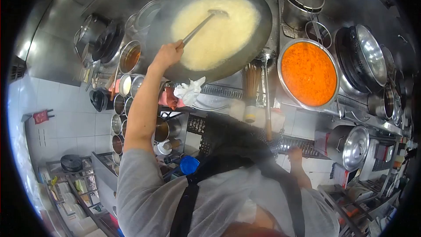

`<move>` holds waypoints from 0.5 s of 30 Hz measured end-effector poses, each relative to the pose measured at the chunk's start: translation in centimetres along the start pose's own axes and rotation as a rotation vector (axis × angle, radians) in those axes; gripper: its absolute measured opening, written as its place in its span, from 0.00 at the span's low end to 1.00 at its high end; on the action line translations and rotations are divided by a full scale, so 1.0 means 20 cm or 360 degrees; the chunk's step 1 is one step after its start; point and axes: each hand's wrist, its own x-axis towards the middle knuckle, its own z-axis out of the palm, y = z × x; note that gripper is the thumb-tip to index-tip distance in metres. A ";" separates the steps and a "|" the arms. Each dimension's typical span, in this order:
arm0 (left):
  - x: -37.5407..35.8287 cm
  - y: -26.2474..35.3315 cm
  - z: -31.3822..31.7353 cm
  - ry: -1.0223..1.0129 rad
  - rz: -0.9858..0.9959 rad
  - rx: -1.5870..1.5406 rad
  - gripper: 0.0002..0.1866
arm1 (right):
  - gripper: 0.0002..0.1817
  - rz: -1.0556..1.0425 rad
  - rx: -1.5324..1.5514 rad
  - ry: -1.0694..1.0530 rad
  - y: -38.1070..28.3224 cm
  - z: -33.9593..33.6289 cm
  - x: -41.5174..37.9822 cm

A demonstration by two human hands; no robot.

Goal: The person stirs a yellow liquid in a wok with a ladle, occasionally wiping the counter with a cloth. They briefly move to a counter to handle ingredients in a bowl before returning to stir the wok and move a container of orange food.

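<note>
- Closed fingers of the left hand (167,56) are wrapped around the near end of a long-handled utensil (197,30); the grip of the right hand (296,154), lowered at the right, cannot be told.
- The utensil's head is set in pale yellow liquid (219,41) inside the large wok (262,33).
- Stirring is judged to be in hand; for any further stroke, a firm hold and a path inside the rim are called for.
- Right of the wok, a round pan (280,75) is filled with orange contents (309,74).
- At the left, brown liquid is held in 1 small pot (131,65).
- At the near right, 1 pot (336,142) is accompanied by a tilted lid (355,148); its contents are hidden.
</note>
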 end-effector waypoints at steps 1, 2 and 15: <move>0.06 0.01 -0.02 -0.0092 -0.0020 -0.0036 0.21 | 0.12 -0.0083 -0.0277 -0.0076 0.02 0.03 0.02; 0.11 0.02 -0.02 -0.0097 -0.0015 -0.0032 0.21 | 0.13 -0.0167 -0.0555 -0.0157 0.04 0.06 0.03; -0.38 0.03 -0.53 0.0185 -0.0177 -0.0110 0.23 | 0.12 -0.0644 -0.0653 0.0152 -0.18 -0.10 0.07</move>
